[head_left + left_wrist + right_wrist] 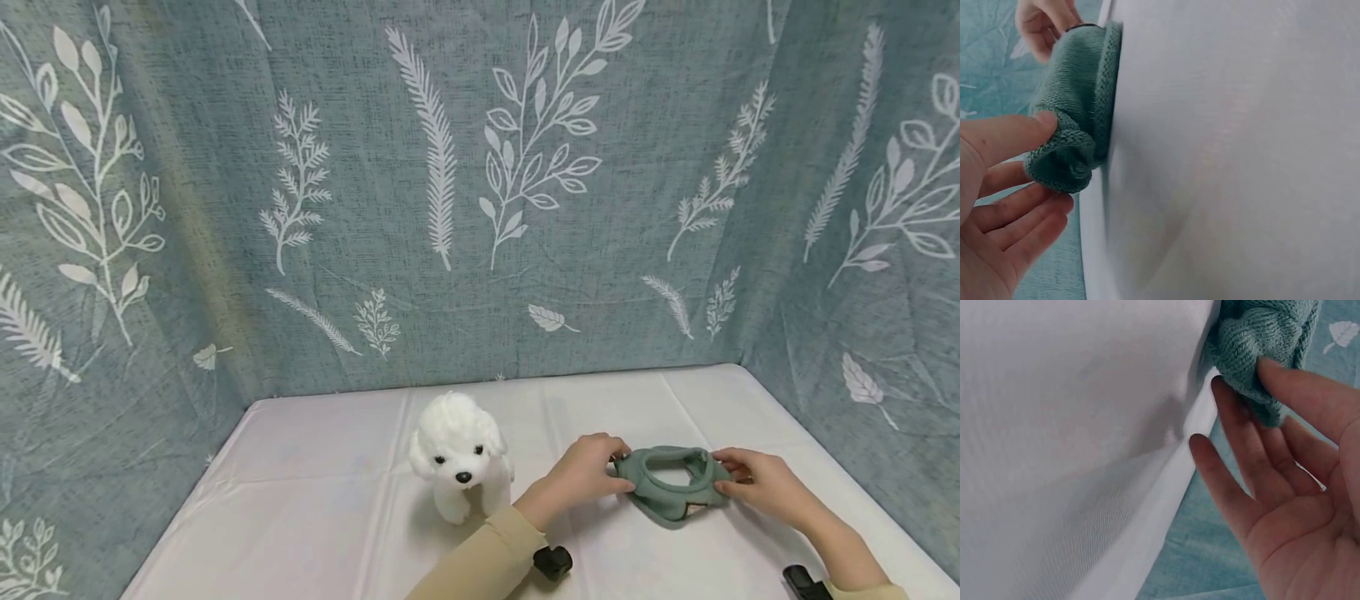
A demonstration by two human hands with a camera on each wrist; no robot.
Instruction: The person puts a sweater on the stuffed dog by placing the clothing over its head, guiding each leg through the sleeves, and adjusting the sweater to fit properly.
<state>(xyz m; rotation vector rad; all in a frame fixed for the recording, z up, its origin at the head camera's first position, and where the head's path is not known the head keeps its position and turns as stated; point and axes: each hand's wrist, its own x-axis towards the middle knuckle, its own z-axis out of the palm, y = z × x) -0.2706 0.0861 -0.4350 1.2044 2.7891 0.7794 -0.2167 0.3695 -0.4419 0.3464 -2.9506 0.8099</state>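
Note:
A small green knitted sweater point(663, 510) lies on the white table, its wide round opening facing up and a small brown label near its front edge. My left hand point(581, 473) pinches its left end, thumb in front and fingers behind. In the left wrist view the thumb presses on a rolled cuff point(1060, 181) of the sweater, with the other fingers spread below. At the opposite end my right hand point(765, 483) pinches the knit. The right wrist view shows that thumb against the sweater point(1260, 356), with fingers underneath and the remaining ones extended.
A white plush dog point(457, 454) stands on the table point(315, 500) to the left of my left hand, facing forward. Grey-green curtains point(360, 167) with white leaf prints rise behind and at both sides of the table. A black wrist device point(553, 562) shows beside the left sleeve.

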